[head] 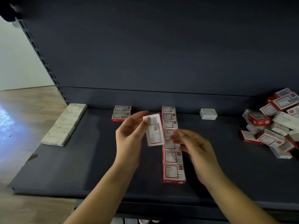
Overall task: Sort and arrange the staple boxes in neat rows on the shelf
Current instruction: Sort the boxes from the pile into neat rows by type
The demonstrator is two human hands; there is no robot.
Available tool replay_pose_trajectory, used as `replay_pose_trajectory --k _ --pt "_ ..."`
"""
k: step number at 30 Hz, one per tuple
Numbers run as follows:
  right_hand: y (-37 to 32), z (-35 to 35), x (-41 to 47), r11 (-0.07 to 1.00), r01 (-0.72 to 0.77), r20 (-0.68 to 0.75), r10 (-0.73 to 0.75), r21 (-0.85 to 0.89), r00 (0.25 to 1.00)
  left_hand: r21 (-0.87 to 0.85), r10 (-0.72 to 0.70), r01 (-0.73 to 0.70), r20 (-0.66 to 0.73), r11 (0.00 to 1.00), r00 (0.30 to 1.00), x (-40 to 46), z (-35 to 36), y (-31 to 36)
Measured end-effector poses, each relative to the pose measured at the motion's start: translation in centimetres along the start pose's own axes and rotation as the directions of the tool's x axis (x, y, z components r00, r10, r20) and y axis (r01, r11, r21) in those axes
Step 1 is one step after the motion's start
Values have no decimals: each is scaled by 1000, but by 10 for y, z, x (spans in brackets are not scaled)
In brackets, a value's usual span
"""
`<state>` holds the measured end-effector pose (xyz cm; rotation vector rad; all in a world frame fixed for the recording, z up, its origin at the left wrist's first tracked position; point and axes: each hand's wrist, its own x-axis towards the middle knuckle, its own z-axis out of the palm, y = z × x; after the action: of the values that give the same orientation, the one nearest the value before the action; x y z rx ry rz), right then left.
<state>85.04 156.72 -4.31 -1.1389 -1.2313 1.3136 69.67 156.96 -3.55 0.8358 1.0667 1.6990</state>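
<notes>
My left hand pinches a red-and-white staple box above the dark shelf, thumb across the box's upper left corner. My right hand hovers just right of that box with fingers loosely curled; whether it touches the box I cannot tell. Behind the hands a front-to-back row of several red-and-white boxes runs down the shelf's middle. Two more red-and-white boxes lie at the back, left of that row. A row of several plain white boxes lines the left edge.
A loose heap of mixed red and white staple boxes lies at the right end of the shelf. One white box sits alone at the back. The shelf's dark back panel rises behind; wooden floor lies to the left.
</notes>
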Motion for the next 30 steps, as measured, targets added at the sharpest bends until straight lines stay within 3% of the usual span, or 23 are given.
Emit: replay_pose_trajectory --k 3,5,8,10,11,13,15,18,20,23,25,26,28,30 --pt "-2 15 1 996 18 36 -15 -90 999 86 20 -19 -2 996 1000 16 -15 8" --pt "-4 29 5 995 26 124 -15 -93 992 140 6 -17 77 990 997 22 -22 10" --pt "-2 48 13 1000 -24 172 26 -12 985 196 -38 -4 208 981 977 24 -31 7" --pt "1 55 17 990 -119 146 107 79 984 275 20 -86 236 958 972 26 -41 3" --pt "3 58 19 978 -163 138 145 129 980 386 109 -211 270 898 957 29 -48 0" --pt "8 60 21 949 -223 135 196 221 971 627 269 -502 434 596 860 34 -61 -7" --pt "12 62 21 936 -257 155 224 243 962 693 246 -653 605 305 757 37 -69 -7" --pt "18 70 20 927 -305 215 259 217 942 649 150 -759 747 48 648 41 -77 2" --pt "22 76 24 937 -310 244 267 161 932 602 96 -798 796 -24 598 49 -85 8" --pt "27 85 33 974 -190 215 214 -124 953 605 36 -796 796 -25 604 65 -99 6" --pt "30 85 42 885 9 202 97 -466 975 659 -48 -751 750 -30 660 76 -110 -9" --pt "32 84 45 806 89 218 50 -586 975 712 -67 -702 702 19 709 81 -114 -17" --pt "35 81 49 701 185 264 6 -689 964 797 -134 -600 603 69 786 84 -121 -29" --pt "36 80 48 652 244 306 -19 -718 952 815 -217 -579 566 3 796 86 -126 -40"
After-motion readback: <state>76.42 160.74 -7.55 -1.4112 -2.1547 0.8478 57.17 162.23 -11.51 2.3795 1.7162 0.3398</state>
